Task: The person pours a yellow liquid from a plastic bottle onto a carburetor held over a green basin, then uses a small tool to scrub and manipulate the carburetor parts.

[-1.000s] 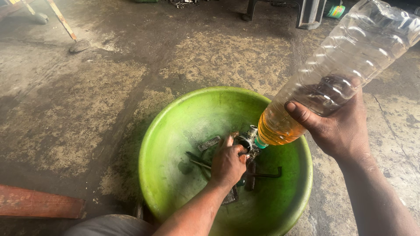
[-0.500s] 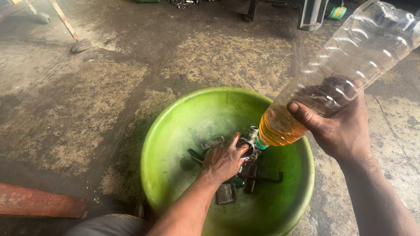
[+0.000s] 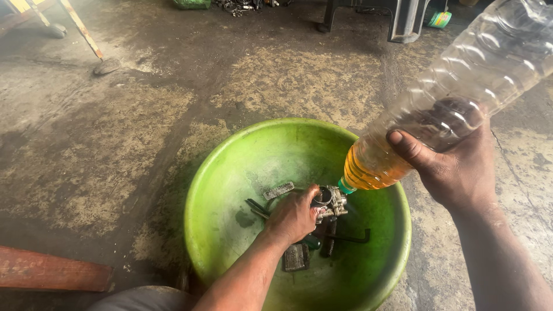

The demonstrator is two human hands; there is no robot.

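Note:
A round green plastic basin [image 3: 230, 167] stands on the stained concrete floor. My left hand [image 3: 292, 216] grips a small grey metal engine part [image 3: 331, 203] over the middle of the basin. My right hand [image 3: 455, 167] holds a large clear plastic bottle [image 3: 461, 86] tipped neck-down, its amber liquid [image 3: 371, 167] pooled at the neck right above the metal part. Loose on the basin's bottom are a flat metal piece [image 3: 279, 190], a dark rectangular block [image 3: 296, 257] and a black L-shaped key [image 3: 351, 237].
A reddish wooden plank [image 3: 52, 270] lies at the lower left. A dark stool or stand [image 3: 403, 17] and scattered scrap sit at the far edge of the floor. A stick with a flat foot [image 3: 92, 49] rests at the upper left.
The view has shifted slightly; my left hand stays on the metal part and the bottle stays tipped over it, with the neck a little closer to the part.

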